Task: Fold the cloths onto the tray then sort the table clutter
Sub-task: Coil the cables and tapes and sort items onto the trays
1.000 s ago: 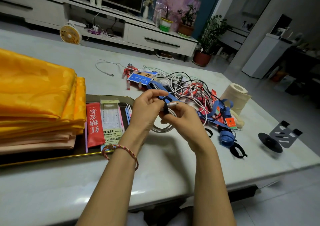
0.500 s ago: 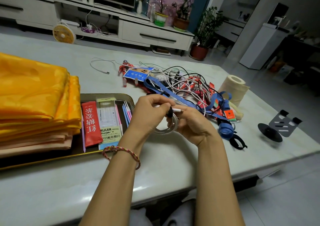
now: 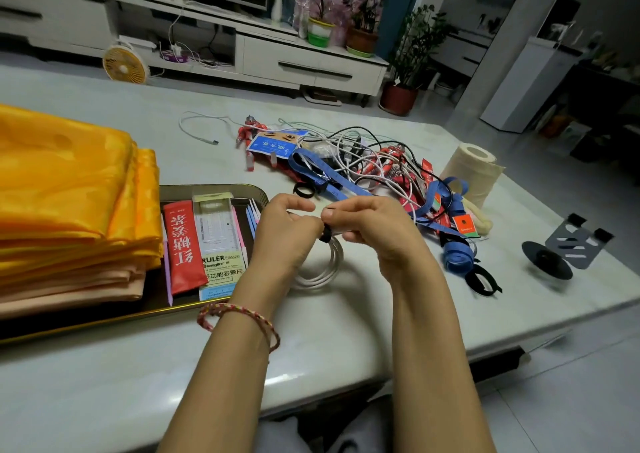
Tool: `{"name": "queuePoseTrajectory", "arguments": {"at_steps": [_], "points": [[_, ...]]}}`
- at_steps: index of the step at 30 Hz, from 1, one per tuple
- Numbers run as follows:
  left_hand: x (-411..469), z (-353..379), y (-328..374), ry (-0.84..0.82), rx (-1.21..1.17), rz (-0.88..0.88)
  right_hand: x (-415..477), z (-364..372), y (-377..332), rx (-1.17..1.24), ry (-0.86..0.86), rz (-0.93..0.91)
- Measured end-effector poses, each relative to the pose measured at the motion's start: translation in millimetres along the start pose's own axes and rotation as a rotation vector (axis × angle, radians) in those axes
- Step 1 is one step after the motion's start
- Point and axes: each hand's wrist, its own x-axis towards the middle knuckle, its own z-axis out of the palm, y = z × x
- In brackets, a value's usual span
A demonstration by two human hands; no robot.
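A pale marble worktop [image 3: 104, 376] carries everything. On its left side a thick stack of folded cloths [image 3: 62, 189], bright yellow on top and peach below, lies on a dark tray [image 3: 104, 319] with a gold rim. The free right part of the tray holds a red sachet [image 3: 183, 244], a packaged ruler [image 3: 218, 241] and a few thin pens, side by side. Beyond the hands, towards the far right, a tangle of cables [image 3: 367, 165] is mixed with a blue lanyard [image 3: 332, 185], red toy figures and a blue card. A paper roll [image 3: 474, 172] stands just beside this heap, and a black phone stand [image 3: 568, 248] lies well apart near the right edge.

Both hands are raised just above the worktop, beside the tray's right end. The left hand [image 3: 284, 234], fingers curled, grips the top of a coiled white cable [image 3: 329, 265] that hangs below it. The right hand [image 3: 377, 230] pinches a small black strap [image 3: 325, 235] wrapped round that coil, between thumb and fingers.
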Motion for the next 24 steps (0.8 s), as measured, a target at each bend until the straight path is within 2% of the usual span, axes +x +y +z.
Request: {"name": "queuePoseTrajectory", "arguments": {"at_steps": [4,8,11,18,21,24], "points": [[1.7,5.6,-4.2,0.143,-0.071,-0.013,-4.1,12.7,4.5,-0.021,0.072,-0.194],[3.1,4.7,-1.2,0.302,-0.172,-0.006,-1.3,22.4,5.5,0.002,0.070,-0.277],[0.6,3.5,1.1,0.358,-0.258,-0.026,-2.3,27.1,5.8,0.035,0.040,-0.313],[-1.4,0.0,3.9,0.349,-0.346,-0.047,-3.4,12.8,3.3,-0.005,-0.164,-0.238],[-0.9,-1.7,5.9,0.341,-0.318,-0.004,-3.4,18.6,3.4,-0.037,-0.111,-0.290],[-0.8,-2.7,8.2,0.323,-0.332,-0.004,-3.5,25.1,0.6,0.041,-0.018,-0.316]]}}
